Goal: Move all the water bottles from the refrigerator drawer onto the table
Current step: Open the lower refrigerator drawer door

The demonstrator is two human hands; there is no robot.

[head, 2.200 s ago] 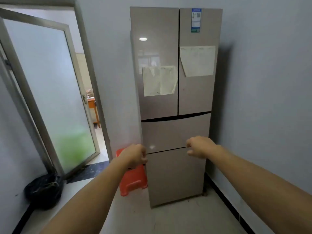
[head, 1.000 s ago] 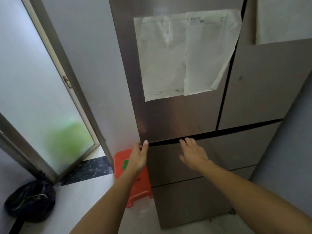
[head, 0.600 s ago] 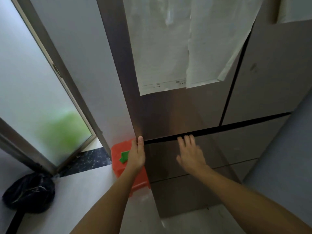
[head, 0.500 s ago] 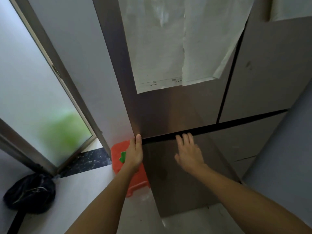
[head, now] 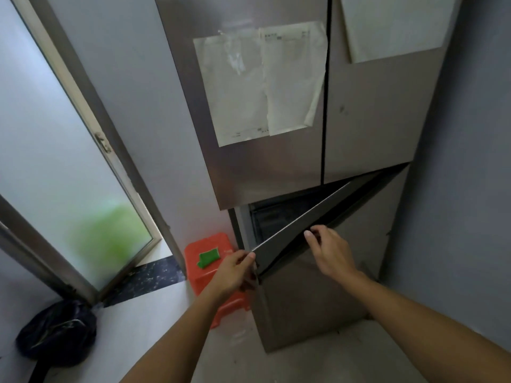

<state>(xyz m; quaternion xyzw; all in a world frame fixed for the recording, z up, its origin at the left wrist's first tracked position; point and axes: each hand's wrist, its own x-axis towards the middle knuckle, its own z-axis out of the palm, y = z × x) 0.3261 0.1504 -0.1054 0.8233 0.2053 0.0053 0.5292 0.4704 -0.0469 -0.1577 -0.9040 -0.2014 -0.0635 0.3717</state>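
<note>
Head view: the brushed grey-brown metal refrigerator [head: 367, 128] has its upper pull-out drawer [head: 309, 288] part open, the long top edge running left to right across both hands. The left hand [head: 233, 272] grips the drawer's left corner, fingers [head: 244, 257] curled round it. The right hand [head: 330, 255] hooks curled fingers over the top edge, nearer the middle. No water bottles show; the gap is dark, so they probably lie beyond and below the fingers. The 2 overlapping pale paper sheets [head: 262, 87] carry print too small to read.
</note>
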